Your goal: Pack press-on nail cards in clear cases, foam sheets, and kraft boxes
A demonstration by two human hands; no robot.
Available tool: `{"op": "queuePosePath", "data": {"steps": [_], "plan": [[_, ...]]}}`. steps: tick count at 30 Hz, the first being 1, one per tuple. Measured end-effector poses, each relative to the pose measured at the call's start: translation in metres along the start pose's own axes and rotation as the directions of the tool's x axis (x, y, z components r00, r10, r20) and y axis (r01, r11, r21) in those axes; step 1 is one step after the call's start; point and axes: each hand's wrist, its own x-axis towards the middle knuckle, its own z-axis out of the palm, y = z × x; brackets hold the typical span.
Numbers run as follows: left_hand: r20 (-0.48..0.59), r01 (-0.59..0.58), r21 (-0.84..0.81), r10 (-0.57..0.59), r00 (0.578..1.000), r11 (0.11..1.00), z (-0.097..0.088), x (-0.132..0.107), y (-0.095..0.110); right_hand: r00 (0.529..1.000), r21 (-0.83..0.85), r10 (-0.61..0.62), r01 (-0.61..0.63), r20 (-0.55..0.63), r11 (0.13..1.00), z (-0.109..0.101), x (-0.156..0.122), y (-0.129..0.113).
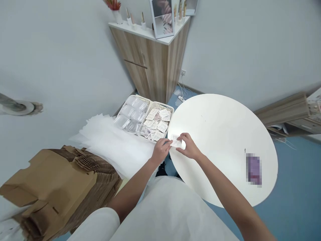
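A small white printed card (176, 141) is held between my two hands at the left edge of the round white table (213, 117). My left hand (161, 151) pinches the card's left side. On its right side, my right hand (188, 146) grips it with the thumb below and fingers above. Just beyond my left hand is a white basket (173, 109) of similar printed cards (162, 126), lying loose in a heap. Beside it, another basket holds clear plastic boxes (132, 113).
A stack of white sheets (112, 140) lies left of my left arm, with flattened brown cardboard boxes (62, 180) nearer me. A blurred purple object (254, 169) rests on the table's right. Behind stands a wooden cabinet (150, 57) bearing a picture frame (163, 18).
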Motion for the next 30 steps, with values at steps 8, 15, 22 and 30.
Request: {"op": "queuePosePath", "data": {"steps": [8,15,22,30], "plan": [[0.110,0.210,-0.347,-0.182,0.977,0.914,0.047,-0.015,0.079,0.964,0.552,0.253,-0.169,-0.079,0.816,-0.049,-0.088,0.023],[0.315,0.479,-0.564,-0.361,0.878,0.673,0.085,-0.024,0.120,0.906,0.785,0.415,-0.201,-0.078,0.586,-0.063,-0.136,0.040],[0.366,0.514,-0.577,-0.362,0.857,0.635,0.110,-0.042,0.142,0.856,0.822,0.506,-0.211,-0.106,0.529,-0.063,-0.161,0.048],[0.337,0.525,-0.536,-0.403,0.851,0.661,0.090,-0.031,0.138,0.837,0.833,0.534,-0.208,-0.121,0.514,-0.058,-0.170,0.033]]}}
